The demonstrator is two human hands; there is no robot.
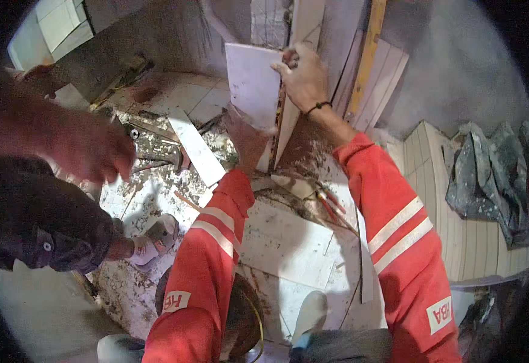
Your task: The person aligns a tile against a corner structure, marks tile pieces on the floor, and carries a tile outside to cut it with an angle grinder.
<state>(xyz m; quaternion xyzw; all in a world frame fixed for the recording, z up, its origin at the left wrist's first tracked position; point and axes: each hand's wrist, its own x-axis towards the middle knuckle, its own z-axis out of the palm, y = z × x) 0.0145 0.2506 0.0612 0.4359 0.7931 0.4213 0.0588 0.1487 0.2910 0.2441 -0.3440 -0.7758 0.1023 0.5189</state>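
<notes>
A white rectangular tile (pixel 252 75) stands upright against the wall corner in front of me. My left hand (pixel 249 138) grips its lower part, with a finger or thumb reaching toward the right edge. At the tile's upper right corner, my right hand (pixel 305 78) has its fingers curled onto the edge and its thumb on the front face. Part of the left hand's grip is in shadow.
A co-worker's blurred hand (pixel 92 148) reaches in from the left, above a shoe (pixel 158 242). Rubble, a narrow white strip (pixel 196 148) and red-handled pliers (pixel 331 202) lie on the floor. Stacked panels (pixel 476 242) carry a dark plastic sheet (pixel 488 175) at right. A yellow level (pixel 366 60) leans by the wall.
</notes>
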